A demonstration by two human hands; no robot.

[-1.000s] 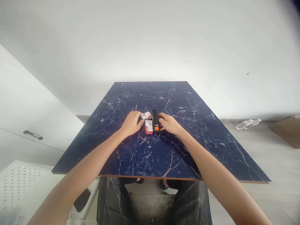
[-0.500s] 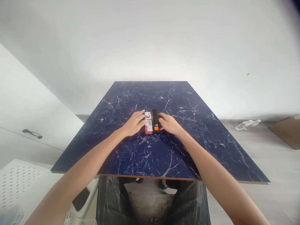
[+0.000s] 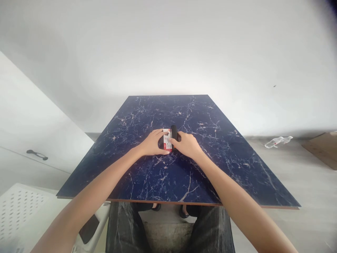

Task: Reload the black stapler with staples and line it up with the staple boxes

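A small red-and-white printed cardboard box (image 3: 166,138) lies on the blue marbled table (image 3: 168,112). Right beside it, on its right, is a long black object (image 3: 173,130) with an orange part, mostly covered now; its kind I cannot make out. My left hand (image 3: 154,143) is curved around the box, thumb at the near end and fingers at the far end. My right hand (image 3: 187,144) is on the black object, with its thumb stretched across the top towards the box and its fingers along the right side.
A pale wall (image 3: 168,52) rises behind the table. On the floor to the right lie a clear plastic bottle (image 3: 275,142) and a cardboard box (image 3: 322,149). White perforated furniture (image 3: 18,207) stands at lower left, near a cabinet handle (image 3: 37,154).
My left hand has moved from the box's left side to close around its two ends. My right thumb has come over the black object, hiding most of the orange part.
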